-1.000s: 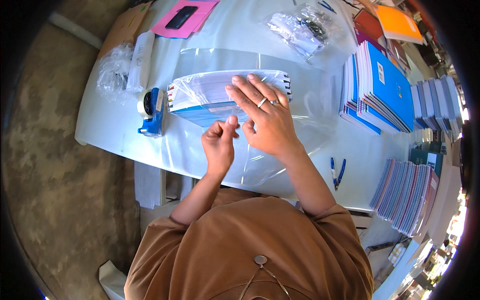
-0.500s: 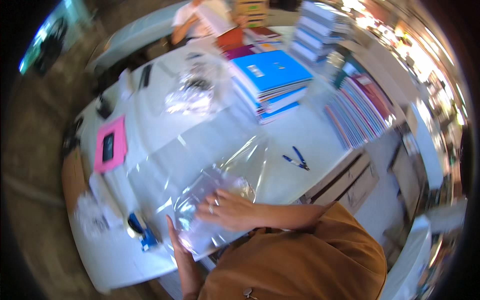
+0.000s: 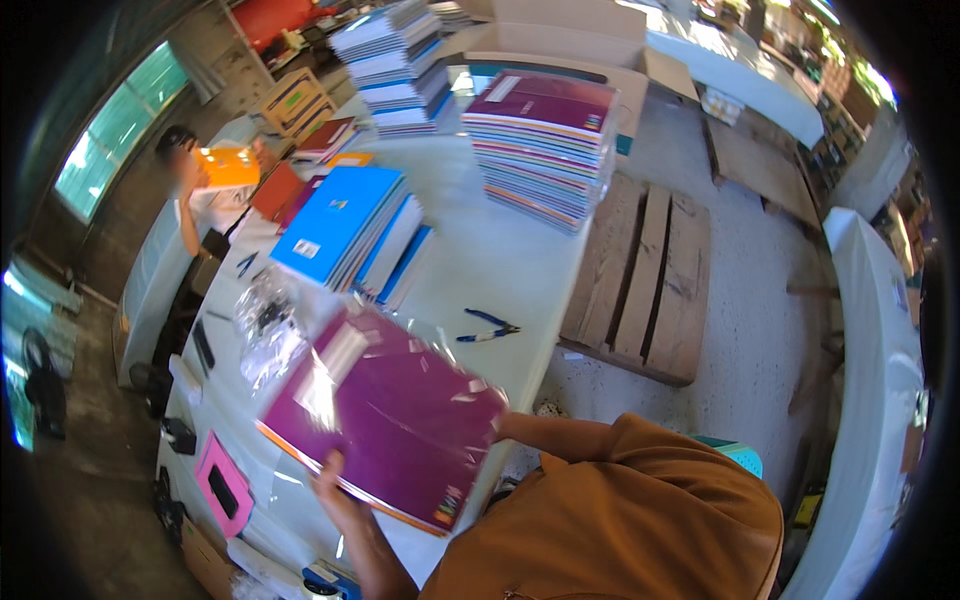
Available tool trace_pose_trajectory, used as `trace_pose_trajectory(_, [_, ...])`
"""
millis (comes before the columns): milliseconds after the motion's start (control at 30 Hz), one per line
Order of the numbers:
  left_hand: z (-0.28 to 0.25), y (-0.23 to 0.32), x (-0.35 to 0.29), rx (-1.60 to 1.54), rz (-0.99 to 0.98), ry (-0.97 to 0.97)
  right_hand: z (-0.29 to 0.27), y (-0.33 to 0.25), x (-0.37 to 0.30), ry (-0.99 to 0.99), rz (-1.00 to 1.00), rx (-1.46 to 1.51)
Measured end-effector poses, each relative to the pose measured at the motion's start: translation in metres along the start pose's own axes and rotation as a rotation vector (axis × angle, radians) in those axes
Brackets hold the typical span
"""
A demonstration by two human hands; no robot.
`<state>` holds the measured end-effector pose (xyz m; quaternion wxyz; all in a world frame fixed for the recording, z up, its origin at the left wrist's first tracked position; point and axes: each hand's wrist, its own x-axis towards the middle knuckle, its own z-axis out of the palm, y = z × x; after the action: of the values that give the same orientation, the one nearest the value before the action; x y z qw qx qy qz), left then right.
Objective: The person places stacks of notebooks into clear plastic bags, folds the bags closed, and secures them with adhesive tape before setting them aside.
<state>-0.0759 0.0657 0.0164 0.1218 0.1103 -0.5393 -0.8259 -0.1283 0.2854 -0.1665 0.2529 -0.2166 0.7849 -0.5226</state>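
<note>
A plastic-wrapped pack of notebooks [image 3: 400, 420] with a maroon cover and an orange edge underneath is held up, tilted, over the near part of the table. My left hand [image 3: 338, 490] grips its near edge, thumb on top. At the right edge of the pack is my right hand [image 3: 508, 425], its fingers hidden by the pack; it supports that side. Glare streaks the clear film. Beyond the pack stands a stack of blue notebooks [image 3: 335, 225], and blue-handled pliers [image 3: 488, 326] lie open to its right.
A tall wrapped stack of notebooks [image 3: 540, 150] stands at the table's far right edge, with another tall pile [image 3: 395, 70] behind. Crumpled clear plastic [image 3: 270, 330], a pink sheet [image 3: 225, 485] and a tape dispenser [image 3: 330, 580] lie left. A wooden pallet [image 3: 640, 280] rests on the floor. A co-worker [image 3: 215, 190] holds an orange notebook.
My hands have gone from the clear plastic on the table to holding the maroon notebook pack. My view has swung right, and the co-worker now holds up an orange notebook.
</note>
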Motion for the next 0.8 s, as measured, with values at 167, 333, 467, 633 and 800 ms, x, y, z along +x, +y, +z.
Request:
trace_pose_trajectory(167, [0.278,0.030,0.089,-0.241,0.151,-0.331,-0.005,0.043,0.001,0.160,-0.468,-0.581])
trace_pose_trajectory(333, [0.483,-0.019,0.182,-0.472,-0.018,-0.544,-0.005,0.040,0.006,0.152,-0.539,-0.496])
trace_pose_trajectory(467, [0.543,-0.115,0.219,-0.371,-0.219,-0.584,-0.009,0.033,-0.002,0.150,-0.548,-0.431])
trace_pose_trajectory(633, [0.513,-0.122,0.256,-0.100,-0.380,-0.570,-0.019,0.011,-0.010,0.005,-0.482,-0.471])
trace_pose_trajectory(800, [0.385,-0.073,0.170,0.400,0.192,-0.294,-0.007,0.029,0.002,0.200,-0.452,-0.488])
